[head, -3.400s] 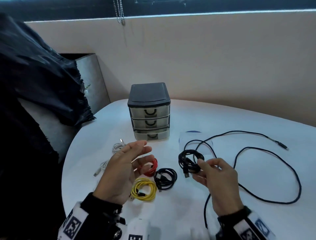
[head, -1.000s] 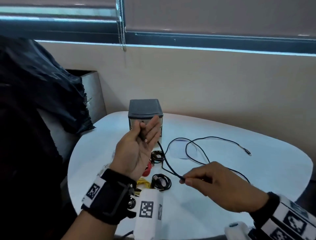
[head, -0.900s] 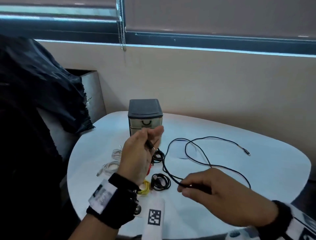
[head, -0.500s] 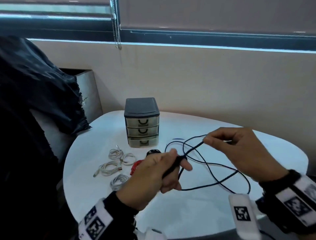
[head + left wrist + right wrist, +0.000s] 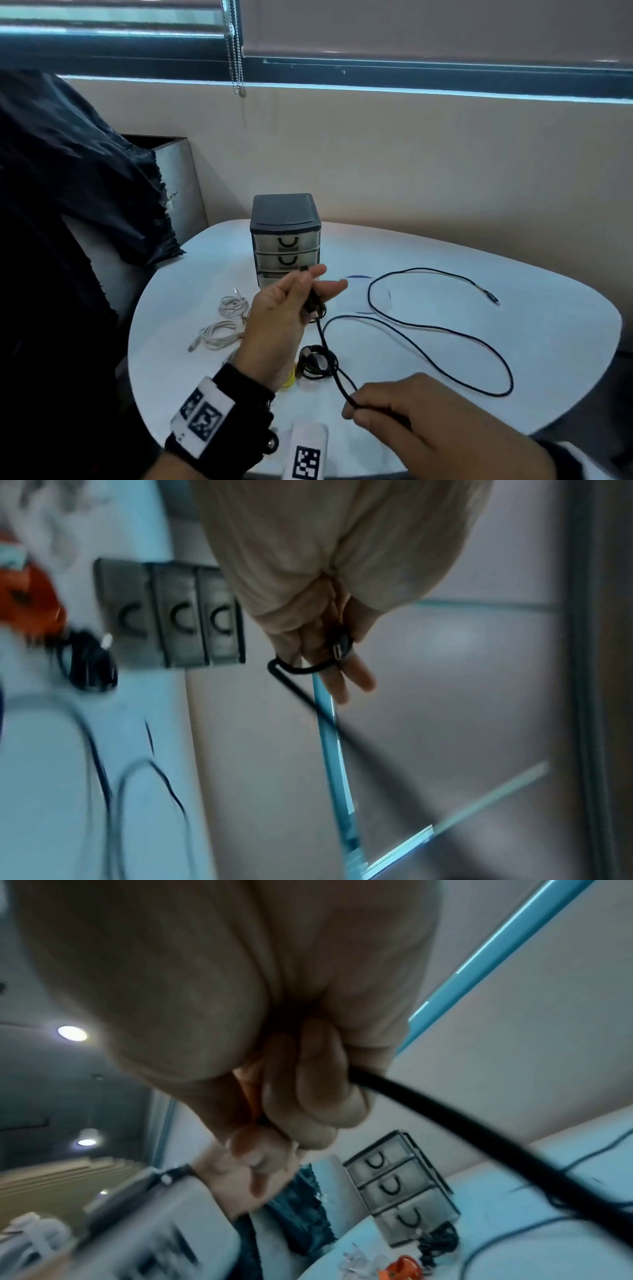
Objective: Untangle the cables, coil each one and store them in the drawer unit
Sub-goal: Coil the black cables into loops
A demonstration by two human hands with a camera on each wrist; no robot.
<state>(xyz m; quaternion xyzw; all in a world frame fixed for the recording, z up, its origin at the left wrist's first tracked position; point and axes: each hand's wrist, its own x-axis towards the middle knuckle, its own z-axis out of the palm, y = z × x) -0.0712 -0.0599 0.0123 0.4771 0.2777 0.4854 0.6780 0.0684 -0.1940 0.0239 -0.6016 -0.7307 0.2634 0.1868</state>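
**Both hands on the long black cable above the bench**

We see the left hand (image 5: 284, 318) raised over the white bench (image 5: 513, 346), thumb and forefinger pinching one plug end of the long black cable (image 5: 442, 329), the other fingers stretched out loosely toward the drawer unit (image 5: 286, 236). In the left wrist view the cable makes a small loop around those fingers (image 5: 346, 680), the metal plug tip showing beside them.

From that pinch the cable drops toward us and runs into the right hand (image 5: 421, 414), whose fingers are curled tight around it low in the head view. The right wrist view confirms it: the thick black line comes out from under the bent fingers (image 5: 308, 1085).

Beyond the right hand, the rest of the cable lies on the bench in wide curves, its far plug resting well to the right.

The drawer unit stands at the back of the bench, all three drawers closed. A small black coil (image 5: 317, 365) lies just below the left hand, a yellow cable (image 5: 290, 380) peeping out beside it, and white cables (image 5: 222, 329) lie to the left.
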